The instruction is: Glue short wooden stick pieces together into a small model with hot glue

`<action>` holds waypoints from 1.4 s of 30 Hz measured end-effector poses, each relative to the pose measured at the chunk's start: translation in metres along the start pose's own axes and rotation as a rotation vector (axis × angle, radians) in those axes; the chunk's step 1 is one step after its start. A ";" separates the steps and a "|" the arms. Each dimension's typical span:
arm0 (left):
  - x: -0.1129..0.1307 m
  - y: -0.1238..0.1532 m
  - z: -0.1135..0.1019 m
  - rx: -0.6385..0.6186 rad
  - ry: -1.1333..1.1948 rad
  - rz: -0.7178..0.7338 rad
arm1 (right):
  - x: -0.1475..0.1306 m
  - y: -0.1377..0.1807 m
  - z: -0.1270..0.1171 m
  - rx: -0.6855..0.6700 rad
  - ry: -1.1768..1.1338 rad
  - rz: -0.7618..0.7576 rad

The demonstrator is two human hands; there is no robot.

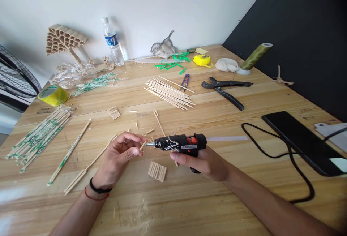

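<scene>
Currently pinching a short stick between thumb and fingers of the left hand, above the worktop. Wrapping the fingers of the right hand around a black glue gun, aiming its nozzle leftward, right up at the stick; cannot tell whether touching. On the worktop below the gun, a small panel of joined sticks; farther back, a loose pile of thin sticks.

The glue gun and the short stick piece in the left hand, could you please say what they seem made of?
The glue gun: probably black plastic, smooth and moulded; its nozzle likely metal, silvery. The stick piece: apparently bare wood, pale tan and matt.
</scene>
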State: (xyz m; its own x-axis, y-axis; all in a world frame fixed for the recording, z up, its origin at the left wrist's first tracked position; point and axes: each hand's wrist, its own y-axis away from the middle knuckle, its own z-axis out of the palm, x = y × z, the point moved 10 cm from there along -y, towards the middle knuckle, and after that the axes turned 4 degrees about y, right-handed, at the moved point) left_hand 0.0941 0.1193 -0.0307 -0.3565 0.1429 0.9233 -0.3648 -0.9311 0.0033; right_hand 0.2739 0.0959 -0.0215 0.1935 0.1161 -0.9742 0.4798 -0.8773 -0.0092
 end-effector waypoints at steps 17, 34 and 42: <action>0.003 0.000 -0.002 0.035 -0.005 -0.006 | 0.005 0.002 -0.002 0.001 -0.018 0.087; 0.001 0.001 -0.005 0.035 -0.022 -0.002 | 0.004 0.002 -0.003 0.006 -0.028 0.085; -0.001 0.002 -0.013 0.095 -0.058 -0.022 | -0.001 0.000 -0.003 -0.026 0.004 0.035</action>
State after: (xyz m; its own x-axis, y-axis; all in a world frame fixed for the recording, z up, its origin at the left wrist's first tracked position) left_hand 0.0824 0.1222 -0.0366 -0.2977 0.1461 0.9434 -0.2880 -0.9559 0.0572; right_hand 0.2760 0.0970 -0.0199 0.2142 0.0878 -0.9728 0.4944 -0.8687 0.0305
